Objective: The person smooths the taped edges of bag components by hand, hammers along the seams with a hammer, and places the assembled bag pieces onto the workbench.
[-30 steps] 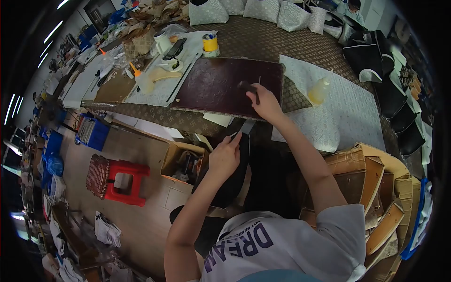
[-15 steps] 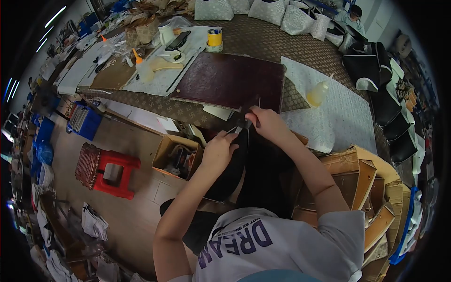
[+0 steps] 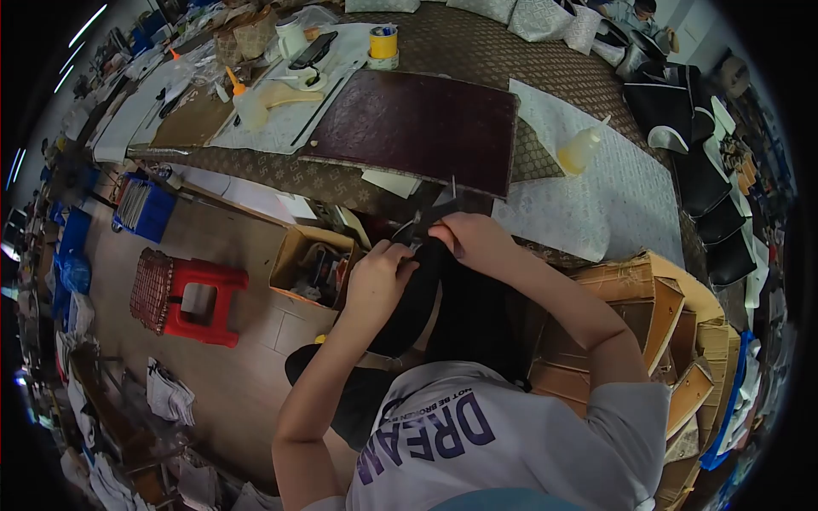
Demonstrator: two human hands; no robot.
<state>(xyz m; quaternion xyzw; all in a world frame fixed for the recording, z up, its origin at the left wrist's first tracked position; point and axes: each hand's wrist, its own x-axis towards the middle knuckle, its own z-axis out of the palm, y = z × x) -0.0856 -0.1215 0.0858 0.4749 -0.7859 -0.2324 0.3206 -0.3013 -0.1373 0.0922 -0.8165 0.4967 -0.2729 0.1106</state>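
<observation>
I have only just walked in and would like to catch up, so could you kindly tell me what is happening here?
Someone is doing handwork just off the edge of the worktable. Their right hand holds a dark tool, close to their left hand, whose fingers are curled; what they grip is too small to tell. On the table are a maroon board, an orange-tipped squeeze bottle and a bottle of yellowish liquid.

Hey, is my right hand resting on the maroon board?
No, the right hand is off the near edge of the maroon board, close to the left hand.
</observation>
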